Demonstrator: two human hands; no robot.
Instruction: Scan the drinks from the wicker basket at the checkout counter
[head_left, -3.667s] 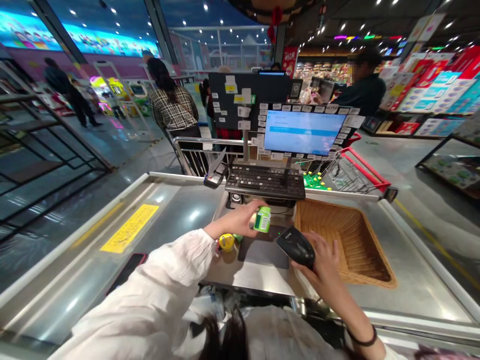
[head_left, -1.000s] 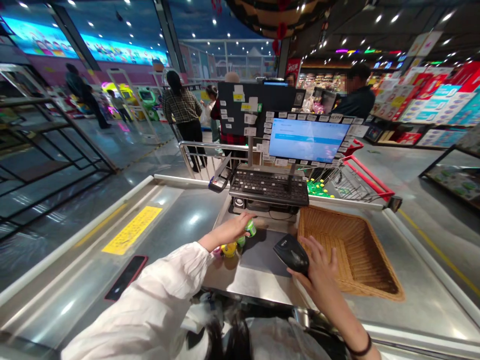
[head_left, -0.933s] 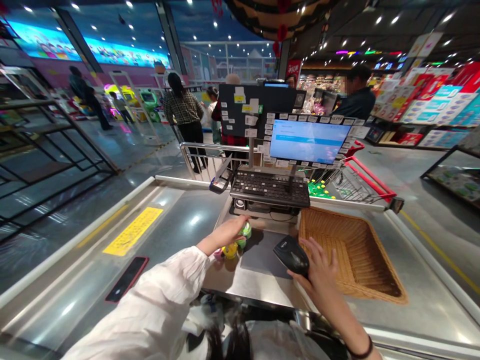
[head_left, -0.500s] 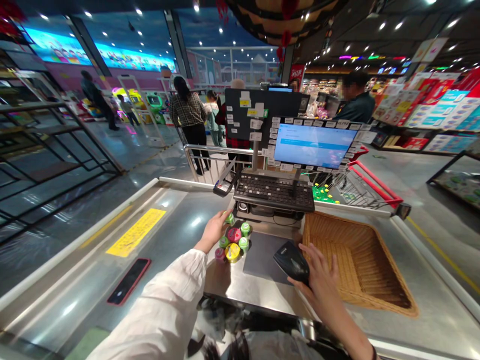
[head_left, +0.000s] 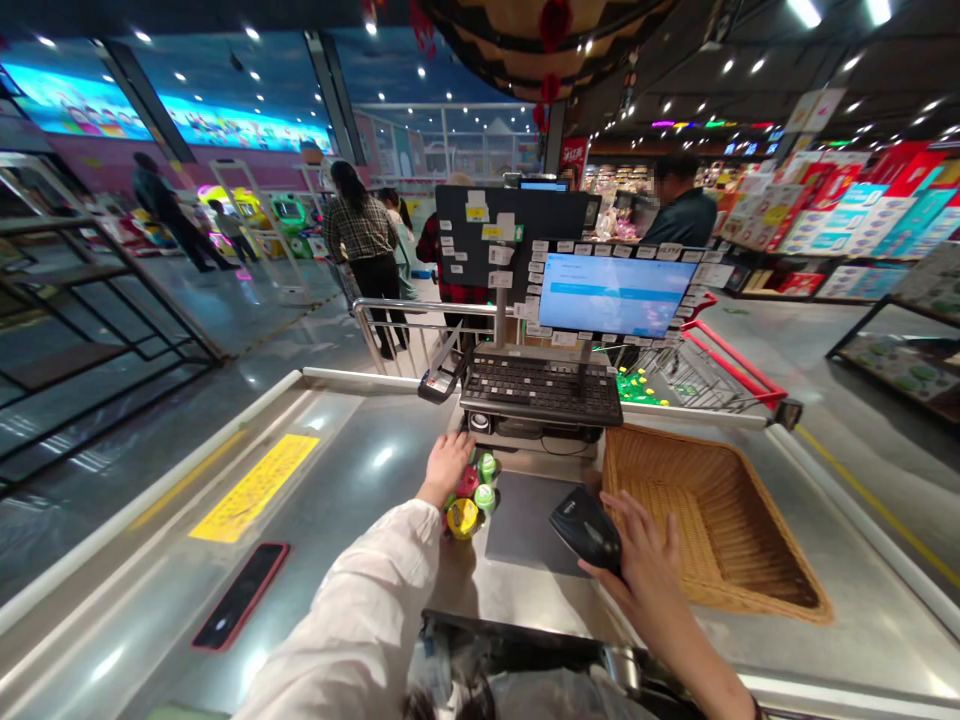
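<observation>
Resting on the steel checkout counter at far left, a smartphone (head_left: 240,596) with a red edge lies just left of a yellow sticker strip (head_left: 255,487). Beyond the counter, a person in a plaid shirt (head_left: 360,230) stands behind a metal railing (head_left: 397,325). A white sleeve (head_left: 352,610) leads to the left hand (head_left: 450,465), its fingers (head_left: 442,445) held loosely together and not closed on anything. They sit just beside a tight cluster of small bottles (head_left: 469,497) with green, red and yellow caps, though I cannot tell whether they touch. The cluster stands on the counter, next to a dark scale plate (head_left: 521,530) and in front of a black keyboard (head_left: 541,390). A blue-lit monitor (head_left: 616,293) edged with paper notes rises above the keyboard. The right hand (head_left: 637,560) holds a black handheld barcode scanner (head_left: 587,530) over the edge of the plate, with its fingers (head_left: 637,525) curled against the scanner's side. A wicker basket (head_left: 712,520) sits just right of that hand, and a red-handled shopping cart (head_left: 720,375) stands beyond it.
</observation>
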